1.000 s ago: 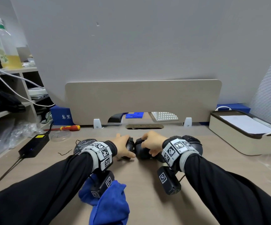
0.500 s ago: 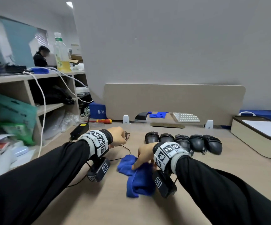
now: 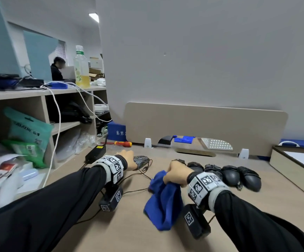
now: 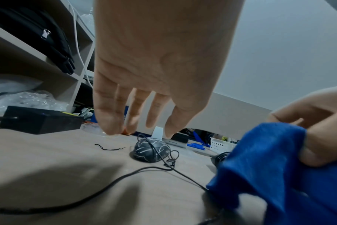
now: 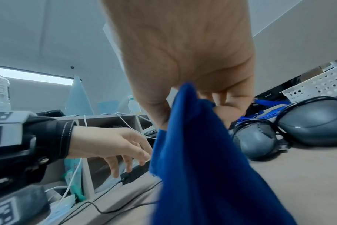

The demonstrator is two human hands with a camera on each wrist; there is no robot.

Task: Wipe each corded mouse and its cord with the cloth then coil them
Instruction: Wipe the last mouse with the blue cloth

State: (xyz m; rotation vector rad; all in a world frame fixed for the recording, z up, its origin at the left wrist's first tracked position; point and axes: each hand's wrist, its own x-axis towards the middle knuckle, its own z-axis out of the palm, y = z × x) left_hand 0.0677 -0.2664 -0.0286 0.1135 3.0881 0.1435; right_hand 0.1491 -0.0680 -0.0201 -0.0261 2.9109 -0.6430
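Observation:
A black mouse with white streaks (image 3: 141,160) (image 4: 151,149) lies on the desk, its loose cord (image 3: 138,190) (image 4: 113,181) trailing toward me. My left hand (image 3: 128,160) (image 4: 137,121) hovers just above and behind it, fingers straight, holding nothing. My right hand (image 3: 176,174) (image 5: 200,97) grips the blue cloth (image 3: 165,199) (image 5: 200,167) (image 4: 275,175), lifted so it hangs onto the desk. To its right stands a row of several dark mice with cords wound round them (image 3: 225,174) (image 5: 310,121).
A black power adapter (image 3: 95,154) and a red-and-yellow screwdriver (image 3: 122,143) lie at the left rear. Cluttered shelves (image 3: 38,124) stand on the left, a beige divider panel (image 3: 202,124) at the back, a cream tray (image 3: 293,168) at the right.
My view swung left. The right hand has closed on the blue cloth and lifted it off the desk. The left hand moved forward toward the streaked mouse.

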